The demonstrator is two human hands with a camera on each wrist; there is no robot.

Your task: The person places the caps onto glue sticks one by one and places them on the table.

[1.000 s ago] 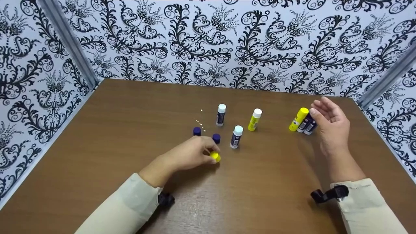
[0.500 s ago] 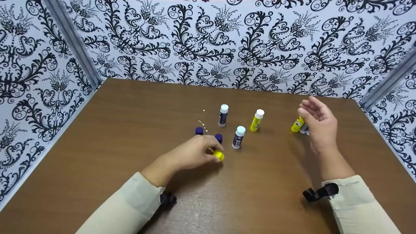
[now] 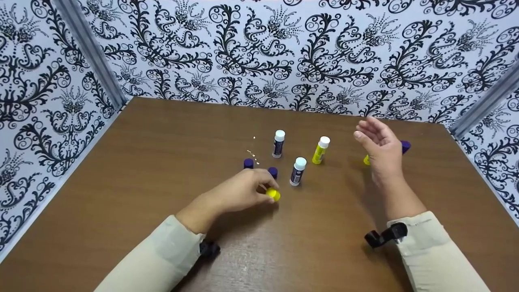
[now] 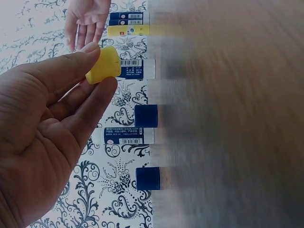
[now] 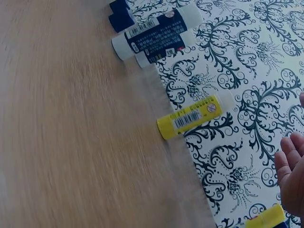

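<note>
My left hand (image 3: 239, 190) pinches a yellow cap (image 4: 105, 65) between thumb and fingertips, low over the table in the head view. Near it two dark purple caps (image 3: 248, 164) stand on the wood. Two purple-labelled glue sticks (image 3: 297, 172) and a yellow glue stick (image 3: 320, 151) stand upright, their white tops showing. Toward the right, my right hand (image 3: 383, 154) is raised with fingers loosely bent and nothing in them. It largely hides a capped group: a yellow glue stick (image 4: 128, 30) and two purple glue sticks (image 4: 126, 19), plain in the left wrist view.
Small pale crumbs (image 3: 252, 154) lie behind the purple caps. Patterned wall panels (image 3: 259, 52) enclose the brown table (image 3: 182, 134) at the back and sides. Black camera mounts (image 3: 385, 235) sit at both cuffs.
My right hand has moved left, passing in front of the capped glue sticks. The left hand keeps its pinch on the yellow cap and has hardly moved; the standing sticks stay put.
</note>
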